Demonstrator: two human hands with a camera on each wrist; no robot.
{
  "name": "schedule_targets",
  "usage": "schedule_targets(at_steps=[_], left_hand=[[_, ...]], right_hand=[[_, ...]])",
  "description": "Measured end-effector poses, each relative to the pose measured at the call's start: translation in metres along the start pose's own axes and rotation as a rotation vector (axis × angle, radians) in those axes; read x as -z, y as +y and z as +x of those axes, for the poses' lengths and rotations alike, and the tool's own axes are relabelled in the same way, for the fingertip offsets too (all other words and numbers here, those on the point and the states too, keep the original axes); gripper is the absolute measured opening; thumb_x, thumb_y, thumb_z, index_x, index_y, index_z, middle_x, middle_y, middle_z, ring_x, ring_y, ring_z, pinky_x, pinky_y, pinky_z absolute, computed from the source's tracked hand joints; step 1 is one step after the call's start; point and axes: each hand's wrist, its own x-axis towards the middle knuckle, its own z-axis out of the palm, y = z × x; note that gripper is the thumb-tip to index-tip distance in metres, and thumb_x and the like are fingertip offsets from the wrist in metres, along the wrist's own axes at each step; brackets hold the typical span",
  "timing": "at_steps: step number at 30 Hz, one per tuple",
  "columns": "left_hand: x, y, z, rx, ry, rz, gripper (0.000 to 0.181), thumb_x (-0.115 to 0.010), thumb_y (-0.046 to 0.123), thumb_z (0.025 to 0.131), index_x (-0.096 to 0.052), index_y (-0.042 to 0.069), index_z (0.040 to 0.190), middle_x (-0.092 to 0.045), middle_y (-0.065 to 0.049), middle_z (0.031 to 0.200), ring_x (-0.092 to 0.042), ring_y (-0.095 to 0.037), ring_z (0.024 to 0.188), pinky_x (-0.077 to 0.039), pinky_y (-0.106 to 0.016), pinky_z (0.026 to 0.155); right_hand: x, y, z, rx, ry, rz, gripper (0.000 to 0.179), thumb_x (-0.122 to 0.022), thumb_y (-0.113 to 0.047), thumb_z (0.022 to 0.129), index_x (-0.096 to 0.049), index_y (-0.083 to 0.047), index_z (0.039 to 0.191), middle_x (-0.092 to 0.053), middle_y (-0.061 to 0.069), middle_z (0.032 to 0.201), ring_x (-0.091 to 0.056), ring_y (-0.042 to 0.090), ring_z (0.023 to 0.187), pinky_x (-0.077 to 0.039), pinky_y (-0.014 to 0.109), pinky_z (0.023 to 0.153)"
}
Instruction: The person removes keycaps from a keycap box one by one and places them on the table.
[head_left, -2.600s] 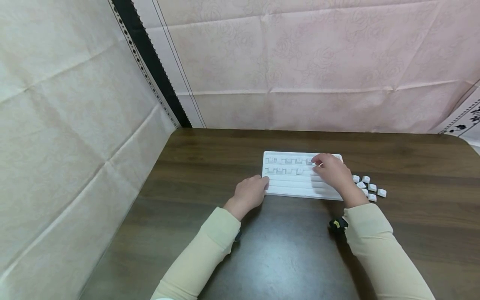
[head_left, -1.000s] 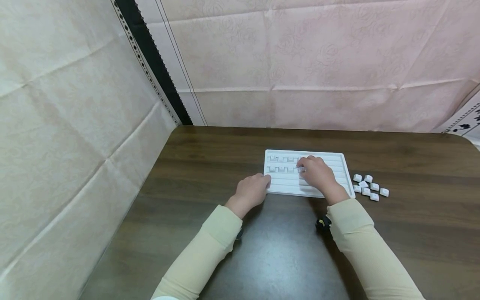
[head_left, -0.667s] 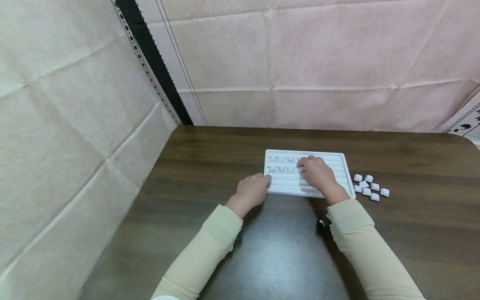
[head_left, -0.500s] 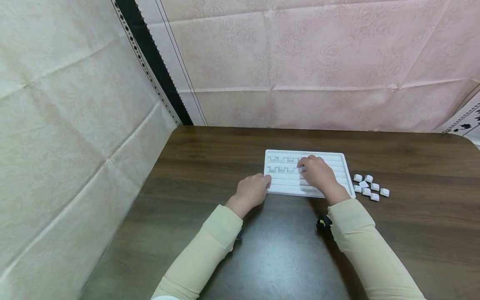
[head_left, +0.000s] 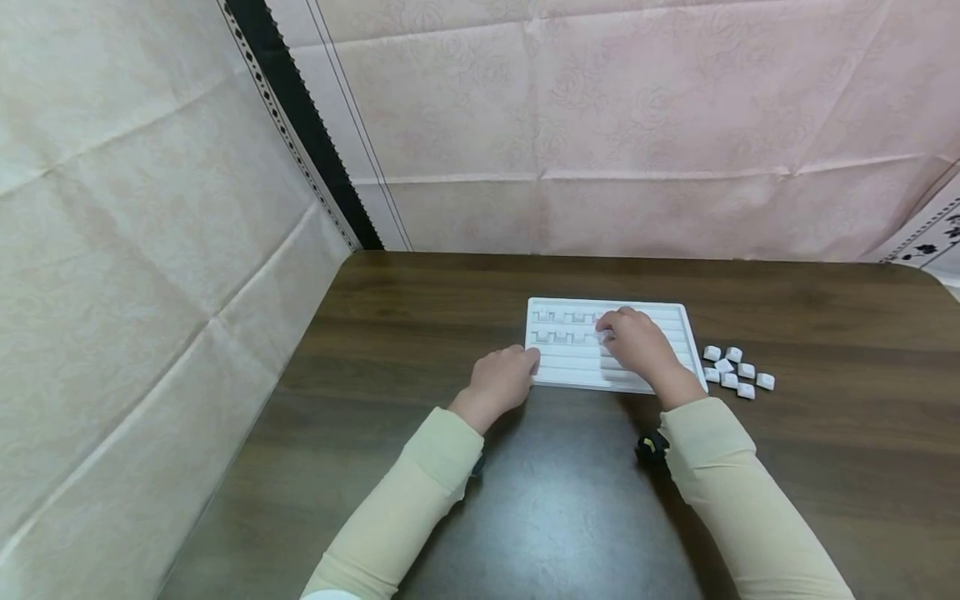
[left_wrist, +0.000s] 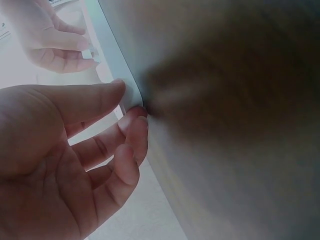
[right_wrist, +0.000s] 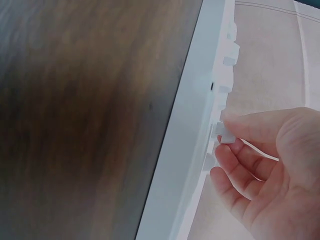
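A white stepped tray [head_left: 570,373] lies on the table, small white keycaps [head_left: 562,337] standing along its two far rows at the left. My left hand [head_left: 498,383] grips the tray's near left corner; the left wrist view has thumb and fingertips pinching the tray edge [left_wrist: 111,42]. Over the tray's middle, my right hand [head_left: 641,346] pinches one white keycap [right_wrist: 227,138] between thumb and fingers at the second row. In the right wrist view that keycap touches the row, other keycaps [right_wrist: 231,53] standing in line with it. The hand partly hides the rows in the head view.
Several loose white keycaps [head_left: 729,381] lie in a cluster on the brown wooden table [head_left: 840,450], just right of the tray. Pale patterned cloth [head_left: 637,125] hangs behind the table's far edge and at its left.
Since the oldest frame my right hand has moved left along the tray, to the second row. During the last second it has stayed nearly still. My left hand keeps its grip on the corner.
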Motion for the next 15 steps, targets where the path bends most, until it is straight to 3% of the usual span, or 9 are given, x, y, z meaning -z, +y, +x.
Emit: schedule_targets(at_steps=[15], left_hand=[[0.000, 0.000, -0.001, -0.007, -0.001, -0.018, 0.010, -0.056, 0.020, 0.092, -0.058, 0.014, 0.099, -0.059, -0.002, 0.084, -0.051, -0.014, 0.067, -0.039, -0.025, 0.056]], right_hand=[[0.009, 0.020, -0.008, -0.030, 0.003, 0.004, 0.022, -0.053, -0.006, 0.089, -0.062, 0.001, 0.108, -0.056, 0.024, 0.113, -0.052, 0.035, 0.103, -0.040, 0.051, 0.093]])
